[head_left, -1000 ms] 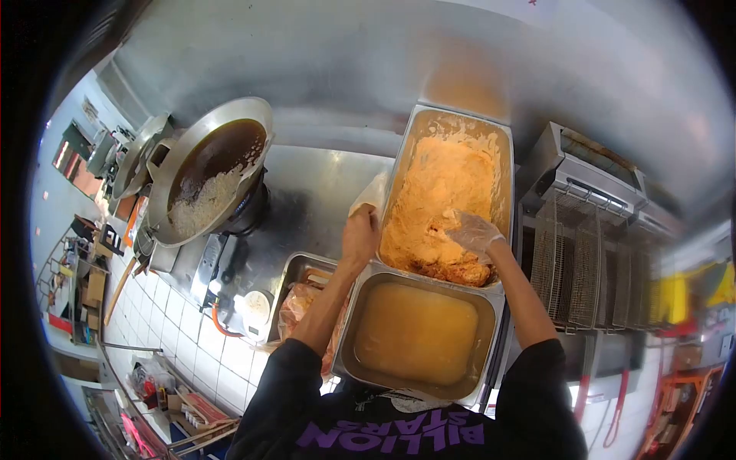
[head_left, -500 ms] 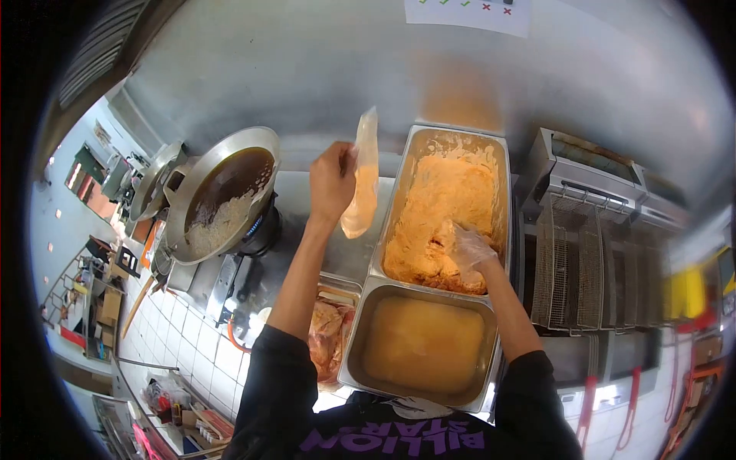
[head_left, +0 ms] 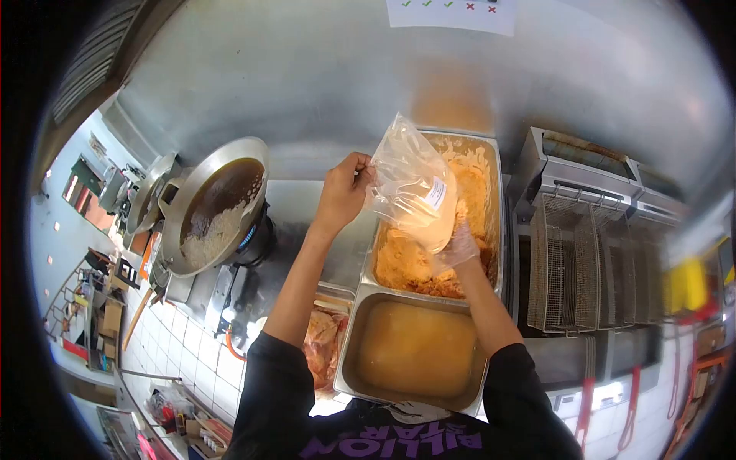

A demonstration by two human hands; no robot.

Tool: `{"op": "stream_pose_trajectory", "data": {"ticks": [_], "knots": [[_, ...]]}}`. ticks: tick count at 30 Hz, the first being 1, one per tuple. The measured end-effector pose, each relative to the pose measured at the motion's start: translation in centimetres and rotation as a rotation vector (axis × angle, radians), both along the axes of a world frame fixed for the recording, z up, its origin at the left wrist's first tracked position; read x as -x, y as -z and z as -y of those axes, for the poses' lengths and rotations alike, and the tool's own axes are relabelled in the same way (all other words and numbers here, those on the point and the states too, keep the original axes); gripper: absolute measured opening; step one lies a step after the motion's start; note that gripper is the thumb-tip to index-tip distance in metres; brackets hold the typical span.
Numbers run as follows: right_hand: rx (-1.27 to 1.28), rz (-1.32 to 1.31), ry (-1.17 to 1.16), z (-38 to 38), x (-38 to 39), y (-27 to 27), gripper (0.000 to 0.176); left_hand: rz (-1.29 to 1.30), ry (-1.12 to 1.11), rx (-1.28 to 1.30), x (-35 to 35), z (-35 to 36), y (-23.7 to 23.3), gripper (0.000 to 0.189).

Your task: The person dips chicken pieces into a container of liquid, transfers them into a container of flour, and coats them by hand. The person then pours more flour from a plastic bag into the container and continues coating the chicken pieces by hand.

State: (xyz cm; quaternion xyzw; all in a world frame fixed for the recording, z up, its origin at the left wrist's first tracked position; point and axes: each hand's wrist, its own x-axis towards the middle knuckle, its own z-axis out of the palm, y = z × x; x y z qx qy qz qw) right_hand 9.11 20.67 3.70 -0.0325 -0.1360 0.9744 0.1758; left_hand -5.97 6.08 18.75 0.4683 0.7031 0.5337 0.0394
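My left hand (head_left: 346, 195) pinches the side edge of a clear plastic bag (head_left: 420, 188) with pale orange powder in its lower part and a small white label. The bag hangs tilted over a deep metal pan (head_left: 497, 207) of clumpy orange breading flour (head_left: 402, 257). My right hand (head_left: 461, 251), in a clear plastic glove, is low in that pan beside the bag's bottom end; its fingers are partly hidden, and I cannot tell what they hold. Nearer me stands a second metal pan (head_left: 349, 369) with cloudy yellowish liquid (head_left: 418, 345).
Raw meat (head_left: 323, 341) lies in a tray left of the liquid pan. A large wok (head_left: 222, 207) of dark oil with frying food sits over a lit burner (head_left: 253, 236) at left. Wire fryer baskets (head_left: 567, 264) hang at right. A steel wall (head_left: 322, 84) rises behind.
My left hand has brought the bag right, over the flour pan, and turned its broad face into view. My right hand has shifted slightly left, beside the bag's bottom end.
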Motion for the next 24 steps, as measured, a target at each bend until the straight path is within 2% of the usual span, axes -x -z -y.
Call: {"op": "stream_pose_trajectory", "data": {"ticks": [2, 3, 5, 6, 8, 9, 11, 13, 14, 16, 19, 20, 21, 24], "knots": [[-0.102, 0.146, 0.047, -1.1, -1.2, -0.6, 0.053, -0.008, 0.045, 0.121, 0.7, 0.9, 1.2, 0.02], [-0.104, 0.156, 0.04, -1.6, -1.5, -0.9, 0.053, 0.003, 0.038, 0.12, 0.8, 1.3, 1.7, 0.02], [-0.354, 0.37, 0.232, -2.8, -2.0, -1.5, 0.049, 0.064, 0.054, 0.295, 0.8, 2.0, 2.7, 0.04], [-0.361, 0.38, 0.228, -3.9, -2.2, -1.7, 0.049, 0.076, 0.054, 0.29, 0.8, 2.1, 3.3, 0.04], [-0.547, 0.552, 0.096, -6.5, -2.7, -1.7, 0.04, 0.106, 0.122, 0.352, 0.8, 2.2, 4.7, 0.057], [-0.553, 0.558, 0.091, -7.8, -2.8, -1.1, 0.04, 0.114, 0.12, 0.347, 0.7, 2.2, 5.4, 0.057], [-0.871, 0.429, 0.208, -11.3, -2.5, 1.8, 0.035, 0.14, 0.158, 0.444, 0.4, 1.8, 6.9, 0.068], [-1.296, 0.488, 0.235, -14.4, -2.7, 3.5, 0.033, 0.134, 0.184, 0.4, -0.5, 1.1, 8.1, 0.063], [-1.551, 0.398, 0.327, -13.3, -3.4, 0.9, 0.033, 0.12, 0.207, 0.359, -1.0, 0.8, 8.8, 0.058], [-1.0, 0.423, 0.227, -9.9, -5.1, -5.6, 0.036, 0.103, 0.228, 0.353, -1.5, -0.3, 11.4, 0.057], [-1.139, 0.585, 0.256, -9.4, -6.3, -8.4, 0.037, 0.045, 0.259, 0.362, -3.2, -1.2, 12.0, 0.054], [-1.122, 0.462, 0.259, -9.0, -6.9, -9.1, 0.036, 0.003, 0.264, 0.376, -3.8, -1.4, 11.7, 0.053], [-1.123, 0.468, 0.262, -8.7, -7.6, -9.9, 0.036, 0.006, 0.27, 0.374, -4.3, -1.6, 11.3, 0.053], [-1.409, 0.622, 0.311, -7.9, -9.2, -12.5, 0.04, -0.129, 0.306, 0.452, -5.7, -2.3, 10.1, 0.052]]}}
